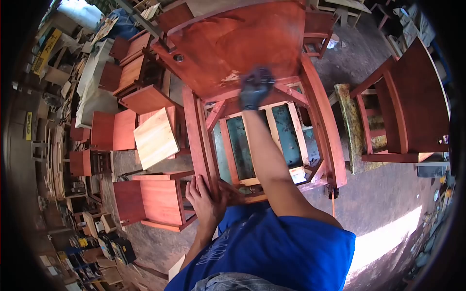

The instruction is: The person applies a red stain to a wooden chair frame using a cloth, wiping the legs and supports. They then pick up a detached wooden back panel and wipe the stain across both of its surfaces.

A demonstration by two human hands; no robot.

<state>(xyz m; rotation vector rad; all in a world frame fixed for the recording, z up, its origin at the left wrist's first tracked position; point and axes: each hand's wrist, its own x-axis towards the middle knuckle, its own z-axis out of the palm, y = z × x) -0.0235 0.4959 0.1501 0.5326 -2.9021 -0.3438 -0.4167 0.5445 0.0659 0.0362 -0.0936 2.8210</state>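
In front of me stands a red-stained wooden chair (320,116) with a broad curved backrest (242,43) and an open seat frame. My bare left hand (208,196) grips the near left corner of the frame, its fingers lying along the outside of the rail. My right hand (256,87), in a dark glove, is at the lower edge of the backrest. Motion smears its fingers, and whatever it may hold cannot be made out. A pale, whitish patch (230,76) shows on the red surface just left of the glove.
Several red chairs (158,196) stand to the left, one with a pale wooden board (156,139) on it. Another red chair (417,97) rests at the right on a stained support (347,126). Under the seat frame shows a blue-green surface (286,131). Wood scraps (58,160) crowd the far left.
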